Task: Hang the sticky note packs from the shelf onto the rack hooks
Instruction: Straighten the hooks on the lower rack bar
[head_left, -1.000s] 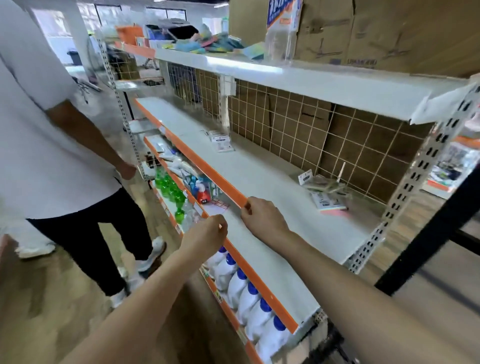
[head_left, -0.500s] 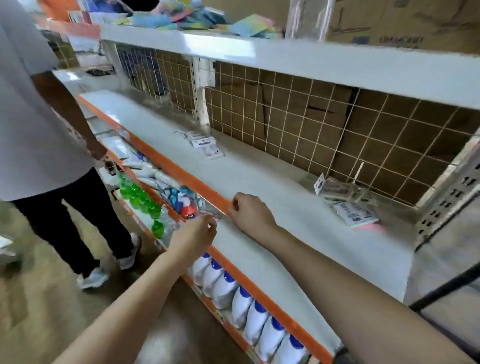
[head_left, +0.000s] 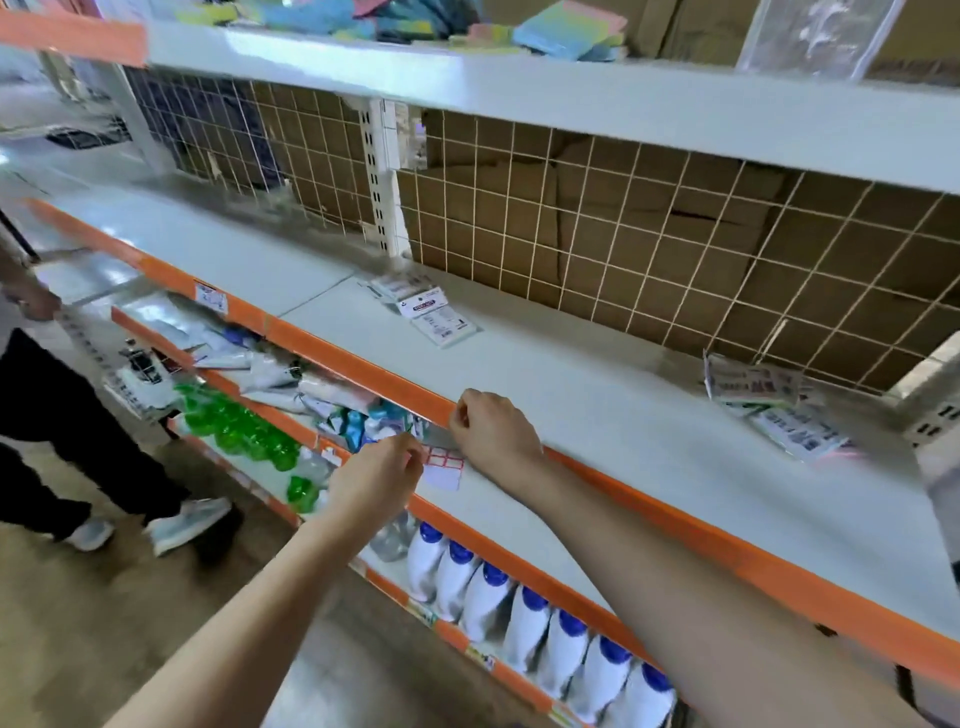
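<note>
Reaching over the orange front edge of the grey shelf (head_left: 597, 415), both hands met near a small sheet of red-bordered labels (head_left: 444, 466) in the head view. The right hand (head_left: 493, 431) rested on the shelf lip with its fingers curled under, and whether they pinched anything could not be told. The left hand (head_left: 376, 483) hung just below and beside it, fingers bent toward the label sheet, its grasp likewise unclear. Sticky note packs (head_left: 426, 306) lay flat on the shelf near the white upright, well apart from the hands, and a second heap of packs (head_left: 774, 405) lay at the far right end against the wire grid rack (head_left: 597, 234), with brown cardboard behind the wires. Coloured pads (head_left: 566, 28) sat on the upper shelf. Below, white bottles with blue caps (head_left: 524, 613) stood in a row, and green bottles (head_left: 234, 431) stood further left. Another person's dark trousers and pale shoes (head_left: 187, 519) showed at the left on the floor.
</note>
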